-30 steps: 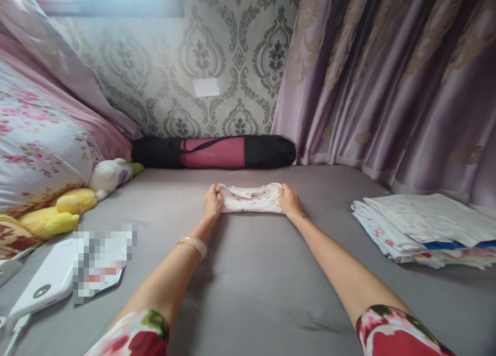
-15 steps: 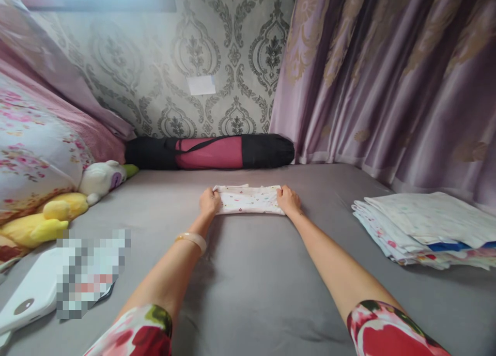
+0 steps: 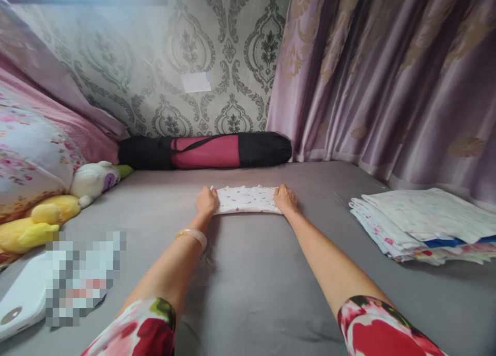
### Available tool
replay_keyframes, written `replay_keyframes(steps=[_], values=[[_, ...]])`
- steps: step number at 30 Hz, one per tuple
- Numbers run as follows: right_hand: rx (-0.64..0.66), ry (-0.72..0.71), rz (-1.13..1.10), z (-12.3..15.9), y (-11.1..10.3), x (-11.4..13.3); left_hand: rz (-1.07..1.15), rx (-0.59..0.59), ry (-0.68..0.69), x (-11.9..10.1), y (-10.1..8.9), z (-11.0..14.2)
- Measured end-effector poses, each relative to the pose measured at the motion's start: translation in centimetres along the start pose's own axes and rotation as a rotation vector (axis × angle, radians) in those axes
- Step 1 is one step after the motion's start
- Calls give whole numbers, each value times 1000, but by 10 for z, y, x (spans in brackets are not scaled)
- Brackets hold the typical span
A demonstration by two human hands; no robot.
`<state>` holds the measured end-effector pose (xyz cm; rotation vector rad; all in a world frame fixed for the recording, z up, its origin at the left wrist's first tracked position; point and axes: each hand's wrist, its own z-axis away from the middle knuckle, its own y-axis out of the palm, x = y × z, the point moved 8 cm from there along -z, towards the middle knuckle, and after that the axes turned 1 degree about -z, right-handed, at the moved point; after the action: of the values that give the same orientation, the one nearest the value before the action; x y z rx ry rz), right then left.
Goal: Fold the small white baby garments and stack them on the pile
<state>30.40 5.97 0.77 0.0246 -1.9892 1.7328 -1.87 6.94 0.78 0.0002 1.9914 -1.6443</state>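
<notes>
A white cloth (image 3: pixel 246 199) with small coloured prints is stretched between my two hands, in the middle of the grey bed sheet (image 3: pixel 248 273). My left hand (image 3: pixel 207 200) is closed on its left end, and my right hand (image 3: pixel 285 198) grips its right end. The cloth is a narrow band with an uneven far edge. Whether it is a garment or a plain piece of fabric, I cannot tell. My fingertips are partly hidden behind the cloth.
On the right lies a stack of folded cloths (image 3: pixel 434 216). A black and red roll bag (image 3: pixel 205 152) rests against the wall. At the left are plush toys (image 3: pixel 95 180), a white device (image 3: pixel 27 294) and a blurred-out item (image 3: pixel 87 283). A purple curtain (image 3: pixel 349 77) hangs at right.
The whole view has shifted slightly. Both hands keep hold of the cloth, and its far edge looks more ruffled than before.
</notes>
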Motion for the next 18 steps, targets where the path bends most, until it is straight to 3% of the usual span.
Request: replay_keyframes(steps=[3, 6, 9, 12, 15, 18], values=[[68, -16, -27, -2, -1, 0, 64, 45, 6, 2, -1, -2], [111, 7, -48, 1, -8, -1, 77, -31, 36, 1, -12, 3], [-40, -20, -13, 13, -26, 15, -10, -143, 127, -12, -23, 19], [-130, -242, 15, 35, -29, 56, -64, -115, 304, -39, -17, 41], [-30, -534, 14, 61, -9, 99, -83, -55, 459, -66, -4, 62], [64, -652, 25, 76, 12, 115, -99, 15, 525, -77, 11, 74]])
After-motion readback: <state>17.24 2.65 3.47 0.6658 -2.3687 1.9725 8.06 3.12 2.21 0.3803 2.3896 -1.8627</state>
